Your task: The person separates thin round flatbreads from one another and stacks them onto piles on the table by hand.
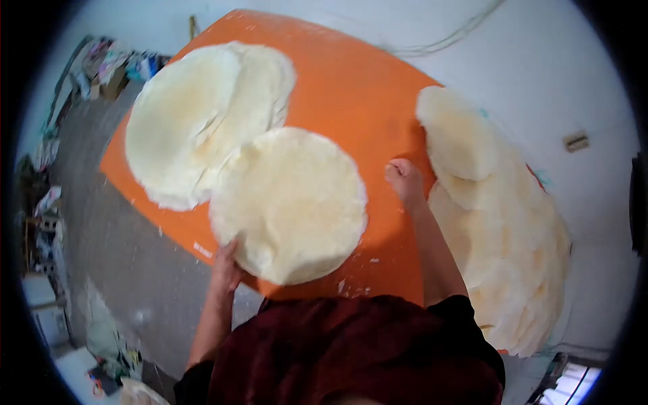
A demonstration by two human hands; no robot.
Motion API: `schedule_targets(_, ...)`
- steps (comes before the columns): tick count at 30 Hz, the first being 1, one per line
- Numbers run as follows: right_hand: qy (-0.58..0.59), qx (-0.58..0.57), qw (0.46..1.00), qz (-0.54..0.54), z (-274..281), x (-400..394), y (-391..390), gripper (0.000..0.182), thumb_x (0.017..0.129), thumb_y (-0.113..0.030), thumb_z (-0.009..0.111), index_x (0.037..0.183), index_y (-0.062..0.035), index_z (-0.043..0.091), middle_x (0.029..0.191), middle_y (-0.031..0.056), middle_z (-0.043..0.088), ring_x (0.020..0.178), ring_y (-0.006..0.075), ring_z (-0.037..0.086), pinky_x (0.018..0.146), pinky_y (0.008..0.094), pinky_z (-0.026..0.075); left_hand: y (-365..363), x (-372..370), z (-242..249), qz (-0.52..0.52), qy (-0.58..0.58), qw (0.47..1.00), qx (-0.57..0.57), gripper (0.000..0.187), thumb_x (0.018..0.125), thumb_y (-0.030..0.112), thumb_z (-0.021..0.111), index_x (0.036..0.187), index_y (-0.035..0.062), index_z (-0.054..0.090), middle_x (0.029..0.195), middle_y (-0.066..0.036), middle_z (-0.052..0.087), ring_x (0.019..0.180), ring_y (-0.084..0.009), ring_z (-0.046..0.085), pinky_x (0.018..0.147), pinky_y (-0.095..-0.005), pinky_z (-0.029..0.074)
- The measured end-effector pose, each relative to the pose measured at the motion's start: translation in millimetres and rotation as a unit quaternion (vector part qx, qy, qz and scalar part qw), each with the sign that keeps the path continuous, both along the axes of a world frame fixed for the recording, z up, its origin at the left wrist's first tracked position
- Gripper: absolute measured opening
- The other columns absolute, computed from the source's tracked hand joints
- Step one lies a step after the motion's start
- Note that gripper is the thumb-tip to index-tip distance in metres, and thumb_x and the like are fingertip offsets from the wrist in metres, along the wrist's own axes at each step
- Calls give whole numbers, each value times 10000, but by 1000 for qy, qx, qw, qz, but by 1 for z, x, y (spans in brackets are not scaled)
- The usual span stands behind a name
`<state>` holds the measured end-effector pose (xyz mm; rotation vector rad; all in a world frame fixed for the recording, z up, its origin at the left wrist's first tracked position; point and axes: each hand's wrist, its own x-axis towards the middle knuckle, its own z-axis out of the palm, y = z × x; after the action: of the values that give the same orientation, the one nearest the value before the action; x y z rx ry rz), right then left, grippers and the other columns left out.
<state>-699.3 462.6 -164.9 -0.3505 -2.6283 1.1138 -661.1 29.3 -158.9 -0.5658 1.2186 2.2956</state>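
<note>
A round stack of pale flat dough sheets [290, 202] lies in the middle of an orange table [351, 81]. My left hand [226, 264] rests against the stack's near left edge, fingers spread on its rim. My right hand [403, 181] is closed in a fist, pressed on the bare orange surface just right of the stack. A larger pile of rounds [196, 115] lies at the far left, partly under the middle stack. A long overlapping heap of rounds [499, 223] lies along the right side.
A grey floor [115, 223] with clutter along its edge lies to the left. A white wall [553, 67] with a thin cable [445, 40] and a small socket plate [576, 141] stands behind. My dark red garment [351, 351] fills the bottom.
</note>
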Motion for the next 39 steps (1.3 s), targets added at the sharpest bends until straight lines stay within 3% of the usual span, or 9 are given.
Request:
schedule_targets(3, -81, -160, 962, 207, 59, 33, -142, 461, 748, -218, 626, 1116, -7, 445, 1061, 110, 510, 981, 182, 491, 801, 284, 411, 23, 10, 42, -14, 95, 993, 73, 659, 833, 493, 425, 1302, 63, 257, 1317, -84, 327, 1194, -249, 326, 994, -404, 259)
schedule_targets(5, -90, -160, 912, 366, 60, 46, -199, 787, 692, -283, 671, 1292, -5, 243, 1297, 167, 323, 1192, 243, 330, 957, 352, 303, 24, 6, 42, -37, 86, 989, 111, 622, 826, 536, 399, 1276, 116, 306, 1242, -52, 404, 1112, -195, 409, 891, -370, 377)
schedule_targets(9, -121, -54, 932, 337, 78, 56, -242, 806, 686, -322, 650, 1277, 35, 235, 1279, 232, 316, 1183, 315, 339, 959, 358, 303, 27, 0, 43, -92, 127, 983, 96, 486, 822, 354, 520, 1204, 96, 367, 1118, -56, 477, 970, -176, 502, 731, -313, 457)
schedule_targets(14, -209, -289, 889, 288, 71, 59, -238, 592, 758, -97, 572, 1264, 14, 286, 1207, 167, 424, 1110, 231, 434, 796, 301, 447, 32, -1, 46, -74, 136, 983, 98, 428, 799, 173, 583, 1167, 73, 388, 1050, -76, 507, 874, -167, 548, 636, -276, 489)
schedule_targets(21, -98, 20, 988, 118, 87, 65, -265, 459, 764, -167, 571, 1160, 14, 424, 1074, 147, 531, 956, 206, 528, 737, 328, 453, 44, 1, 36, -63, 115, 991, -4, 278, 839, 142, 501, 1077, 3, 465, 974, -80, 550, 864, -162, 543, 744, -292, 445)
schedule_targets(23, -209, -44, 975, 61, 89, 51, -256, 376, 764, -188, 580, 1067, 22, 508, 963, 136, 591, 849, 207, 570, 716, 338, 454, 47, 2, 40, -38, 57, 997, -44, 265, 844, 145, 499, 1060, -7, 486, 965, -86, 565, 853, -176, 551, 757, -301, 442)
schedule_targets(25, -109, -316, 942, 32, 68, 40, -213, 268, 750, -186, 595, 904, 32, 572, 711, 62, 602, 594, 152, 564, 550, 301, 457, 36, 2, 24, 8, 24, 999, -31, 246, 849, 140, 491, 1045, -9, 489, 948, -92, 564, 838, -186, 549, 749, -315, 445)
schedule_targets(27, -103, -382, 918, 5, 92, 35, -169, 209, 736, -154, 606, 852, 19, 588, 709, 16, 581, 567, 112, 536, 509, 248, 438, 20, 3, 11, 34, 2, 999, -15, 223, 850, 129, 485, 1021, -14, 490, 926, -93, 556, 818, -188, 538, 740, -316, 441)
schedule_targets(39, 41, -41, 961, -270, 204, 92, 85, 153, 716, -103, 595, 844, -26, 561, 680, 18, 563, 552, 116, 505, 489, 260, 412, -34, -21, -34, 3, -23, 988, -150, 191, 800, 78, 515, 951, -39, 507, 769, -94, 566, 631, -205, 552, 565, -325, 462)
